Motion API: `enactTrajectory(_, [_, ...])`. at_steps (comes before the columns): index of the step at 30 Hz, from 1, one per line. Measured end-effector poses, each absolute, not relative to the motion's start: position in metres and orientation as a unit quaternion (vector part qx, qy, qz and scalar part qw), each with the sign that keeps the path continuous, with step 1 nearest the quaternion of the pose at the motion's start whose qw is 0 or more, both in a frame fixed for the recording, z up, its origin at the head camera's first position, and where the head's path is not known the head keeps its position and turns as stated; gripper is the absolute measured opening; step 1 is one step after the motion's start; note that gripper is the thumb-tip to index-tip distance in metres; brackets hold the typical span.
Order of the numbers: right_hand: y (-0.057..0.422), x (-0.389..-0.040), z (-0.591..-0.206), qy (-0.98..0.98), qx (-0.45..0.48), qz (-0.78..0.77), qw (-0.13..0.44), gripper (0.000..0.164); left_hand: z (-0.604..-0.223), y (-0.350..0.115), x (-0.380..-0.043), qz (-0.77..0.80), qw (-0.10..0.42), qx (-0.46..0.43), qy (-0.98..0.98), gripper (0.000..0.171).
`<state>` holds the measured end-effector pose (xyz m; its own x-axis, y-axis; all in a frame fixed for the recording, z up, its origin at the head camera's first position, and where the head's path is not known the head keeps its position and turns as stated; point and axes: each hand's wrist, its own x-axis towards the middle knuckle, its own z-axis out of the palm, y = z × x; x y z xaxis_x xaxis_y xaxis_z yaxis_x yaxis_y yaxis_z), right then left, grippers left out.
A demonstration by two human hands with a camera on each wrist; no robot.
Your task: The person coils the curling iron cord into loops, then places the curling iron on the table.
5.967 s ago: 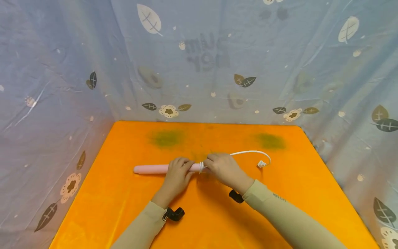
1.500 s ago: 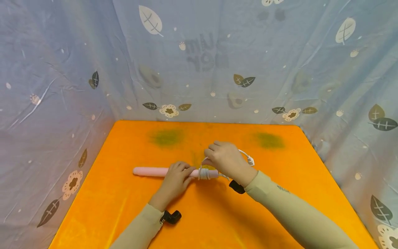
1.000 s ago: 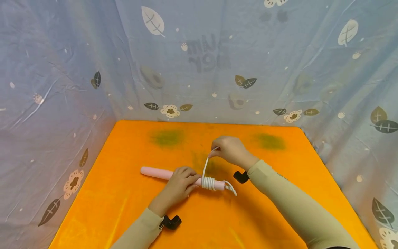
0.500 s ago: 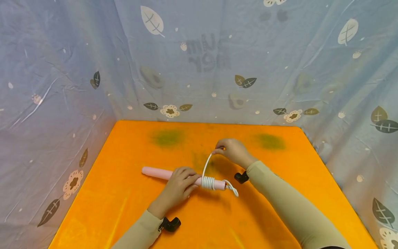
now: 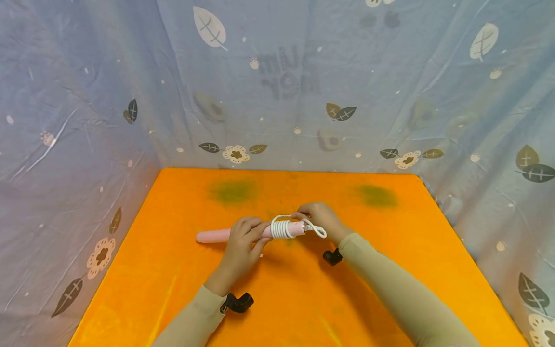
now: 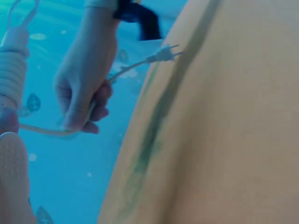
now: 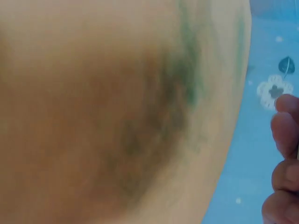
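A slim pink hair iron [image 5: 212, 236] is held above the table by my left hand [image 5: 240, 246], which grips it around the middle. White power cord [image 5: 281, 230] lies in several tight turns around the handle, and a loose loop hangs past its right end. Just behind that end, my right hand [image 5: 324, 220] holds the free length of cord. The left wrist view shows this stretch running through the curled right fingers, with the two-pin plug [image 6: 161, 55] sticking out beyond them. Only some curled fingers [image 7: 282, 179] appear at the right wrist view's edge.
An orange cloth-covered table [image 5: 173, 299] bears two greenish smudges toward its back. Pale blue curtains [image 5: 295, 120] printed with leaves and flowers enclose it at the back and both sides. A black wrist mount [image 5: 238, 302] sits on the left forearm, another on the right.
Since six seconds ago, more cord turns have gathered around the handle. In the last half second, the right hand has come down closer to the handle, and the iron has been raised and levelled.
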<state>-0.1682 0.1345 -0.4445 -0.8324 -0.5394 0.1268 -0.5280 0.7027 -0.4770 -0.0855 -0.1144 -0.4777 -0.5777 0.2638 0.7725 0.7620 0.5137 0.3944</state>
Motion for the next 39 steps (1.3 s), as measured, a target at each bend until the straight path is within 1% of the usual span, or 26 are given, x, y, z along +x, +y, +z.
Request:
enactTrajectory(3, [0.131,-0.157,-0.448,0.917,-0.296,-0.266,-0.011,0.006,-0.474,-0.115,-0.088,-0.394,0.350,-0.292,-0.798,0.034])
enactTrajectory(4, [0.130,-0.154,-0.449,0.916,-0.307,-0.259,-0.024,0.006,-0.473,-0.115,-0.089,-0.397,0.356,-0.286,-0.796,0.035])
enactTrajectory(6, [0.126,-0.147,-0.452,0.913,-0.316,-0.254,-0.039,0.016,-0.473,-0.115,-0.090,-0.398,0.368,-0.279,-0.793,0.037])
enactTrajectory(8, [0.122,-0.141,-0.455,0.909,-0.333,-0.247,-0.039,0.025,-0.472,-0.114,-0.091,-0.395,0.376,-0.274,-0.792,0.039])
enactTrajectory(9, [0.120,-0.139,-0.456,0.909,-0.342,-0.235,-0.041,0.026,-0.472,-0.114,-0.091,-0.393,0.378,-0.273,-0.792,0.040])
enactTrajectory(12, [0.114,-0.132,-0.459,0.905,-0.351,-0.242,-0.004,0.029,-0.473,-0.114,-0.092,-0.391,0.380,-0.267,-0.795,0.041])
enactTrajectory(14, [0.110,-0.126,-0.461,0.903,-0.359,-0.234,0.005,0.032,-0.474,-0.114,-0.092,-0.392,0.380,-0.262,-0.796,0.041])
enactTrajectory(16, [0.106,-0.119,-0.461,0.900,-0.378,-0.217,-0.011,0.032,-0.475,-0.113,-0.093,-0.392,0.377,-0.255,-0.799,0.041])
enactTrajectory(21, [0.096,-0.102,-0.458,0.885,-0.427,-0.167,-0.079,0.031,-0.478,-0.114,-0.097,-0.381,0.361,-0.236,-0.818,0.039])
enactTrajectory(28, [0.088,-0.087,-0.447,0.869,-0.456,-0.147,-0.126,0.035,-0.487,-0.117,-0.102,-0.349,0.340,-0.222,-0.844,0.038])
enactTrajectory(31, [0.089,-0.083,-0.442,0.867,-0.456,-0.153,-0.131,0.031,-0.491,-0.117,-0.103,-0.341,0.327,-0.224,-0.853,0.036])
enactTrajectory(36, [0.092,-0.082,-0.435,0.860,-0.463,-0.151,-0.150,0.018,-0.497,-0.118,-0.105,-0.322,0.306,-0.232,-0.866,0.035])
enactTrajectory(39, [0.093,-0.083,-0.429,0.855,-0.470,-0.147,-0.165,0.016,-0.500,-0.118,-0.105,-0.310,0.285,-0.237,-0.875,0.036])
